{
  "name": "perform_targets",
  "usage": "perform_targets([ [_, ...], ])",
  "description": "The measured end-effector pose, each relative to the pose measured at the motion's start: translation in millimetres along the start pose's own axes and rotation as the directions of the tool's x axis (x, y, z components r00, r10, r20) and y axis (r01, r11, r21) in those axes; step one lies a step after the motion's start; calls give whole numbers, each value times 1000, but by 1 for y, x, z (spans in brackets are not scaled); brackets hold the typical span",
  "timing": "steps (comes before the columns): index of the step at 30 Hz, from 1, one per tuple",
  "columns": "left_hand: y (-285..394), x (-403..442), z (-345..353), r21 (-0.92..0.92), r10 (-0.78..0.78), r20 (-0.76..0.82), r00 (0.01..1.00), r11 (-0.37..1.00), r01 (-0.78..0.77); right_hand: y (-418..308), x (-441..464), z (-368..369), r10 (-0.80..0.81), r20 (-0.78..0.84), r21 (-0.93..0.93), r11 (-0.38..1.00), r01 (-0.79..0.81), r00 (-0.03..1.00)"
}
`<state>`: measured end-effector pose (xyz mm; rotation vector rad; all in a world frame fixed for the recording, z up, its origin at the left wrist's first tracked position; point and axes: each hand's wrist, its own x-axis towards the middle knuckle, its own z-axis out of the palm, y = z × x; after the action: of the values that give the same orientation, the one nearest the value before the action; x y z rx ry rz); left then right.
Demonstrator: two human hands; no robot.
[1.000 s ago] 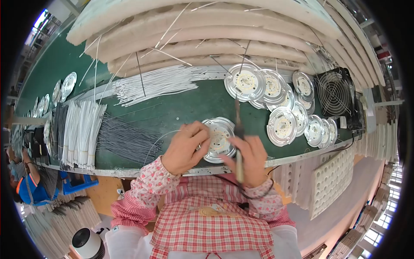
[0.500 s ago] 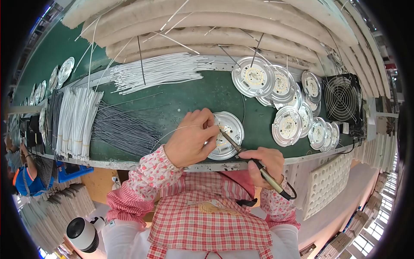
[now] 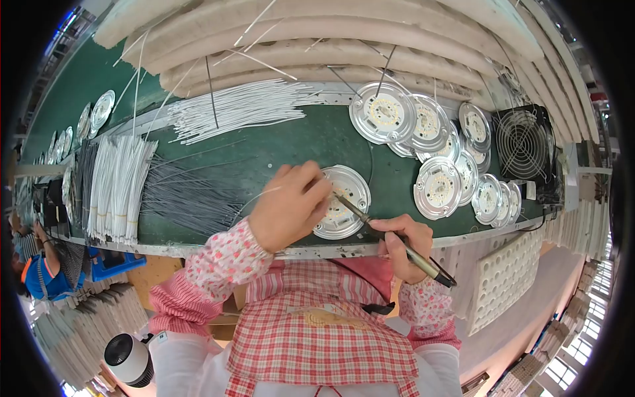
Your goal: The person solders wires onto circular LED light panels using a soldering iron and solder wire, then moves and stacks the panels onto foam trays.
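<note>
A round silver LED lamp plate (image 3: 346, 229) lies flat on the green bench near its front edge. My left hand (image 3: 289, 206) is over the plate's left side, fingers pinched on a thin white wire (image 3: 249, 204) that trails down to the left. The fingers hide the wire's end. In my right hand (image 3: 407, 243) is a soldering iron (image 3: 354, 208), held like a pen. Its tip points up and left to the middle of the plate, close to my left fingertips. Whether the tip touches the plate I cannot tell.
Bundled white wires (image 3: 116, 192) and loose dark wires (image 3: 188, 198) lie left, with more white wires (image 3: 238, 109) behind. Several LED plates (image 3: 438, 188) overlap at right beside a black fan (image 3: 522, 143). Pale foam trays (image 3: 317, 56) are stacked behind. Another person (image 3: 46, 268) is at far left.
Both hands stay at the plate. The soldering iron's rear end has shifted slightly, and its tip sits a little higher and further left. The whole view has moved slightly.
</note>
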<state>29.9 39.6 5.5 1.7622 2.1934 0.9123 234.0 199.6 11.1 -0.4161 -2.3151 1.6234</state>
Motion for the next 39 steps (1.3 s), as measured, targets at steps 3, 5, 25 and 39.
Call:
perform_targets([
  [3,-11,-28,-3,74,127,-10,992,989,-125,0,0,5,7,-50,61,998,-4,999],
  [5,-9,-32,-3,153,136,17,991,979,-137,0,-1,7,1,-69,70,998,4,998],
  [25,-4,-34,-6,351,209,138,968,904,-245,-14,12,48,-214,-122,-594,798,102,969],
  [39,30,-23,-63,78,5,-365,931,997,25,-96,8,-4,-256,-102,-397,896,197,961],
])
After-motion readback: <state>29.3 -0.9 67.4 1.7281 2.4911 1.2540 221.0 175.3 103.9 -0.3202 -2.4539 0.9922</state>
